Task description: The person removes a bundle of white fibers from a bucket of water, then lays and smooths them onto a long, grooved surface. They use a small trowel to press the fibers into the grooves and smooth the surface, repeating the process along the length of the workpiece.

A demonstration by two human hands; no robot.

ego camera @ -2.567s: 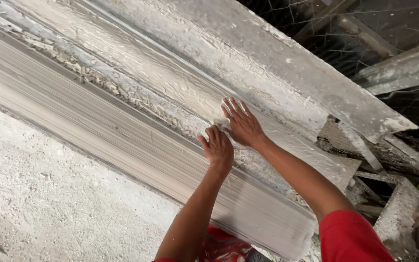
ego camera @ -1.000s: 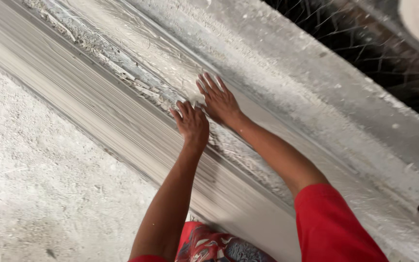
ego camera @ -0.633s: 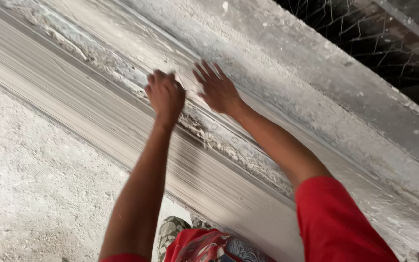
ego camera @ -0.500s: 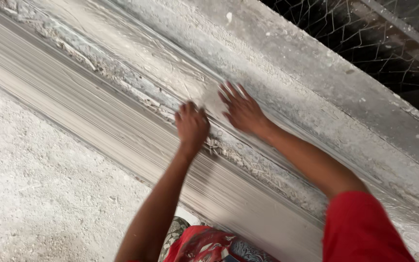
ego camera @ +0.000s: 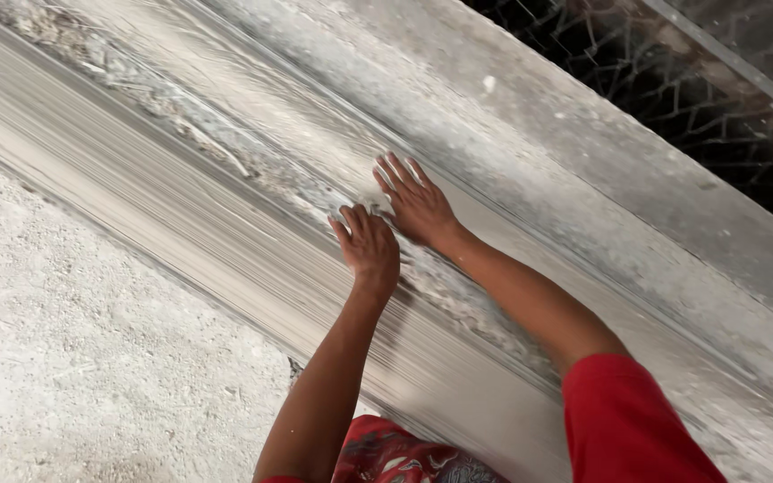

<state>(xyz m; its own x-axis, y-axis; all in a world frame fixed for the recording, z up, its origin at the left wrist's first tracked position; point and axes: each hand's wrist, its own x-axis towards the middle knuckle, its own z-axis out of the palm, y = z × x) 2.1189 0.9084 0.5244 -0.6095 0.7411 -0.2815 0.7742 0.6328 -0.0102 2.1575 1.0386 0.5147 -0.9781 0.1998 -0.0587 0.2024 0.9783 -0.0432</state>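
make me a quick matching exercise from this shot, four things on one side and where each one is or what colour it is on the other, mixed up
Things:
1. left hand
2. right hand
3. sleeve
4. wire mesh

Descriptions:
A. red, lower right
B. dark, top right behind the moulding
C. fingers curled on the rough plaster groove
D. fingers spread flat on the plaster

Pairs: 1-C, 2-D, 3-A, 4-B

My left hand (ego camera: 367, 250) lies on the moulded plaster strip (ego camera: 225, 170), just left of my right hand (ego camera: 415, 201), nearly touching it. The rough floor (ego camera: 73, 358) lies left of the strip; the wire mesh (ego camera: 673, 98) lies behind it.
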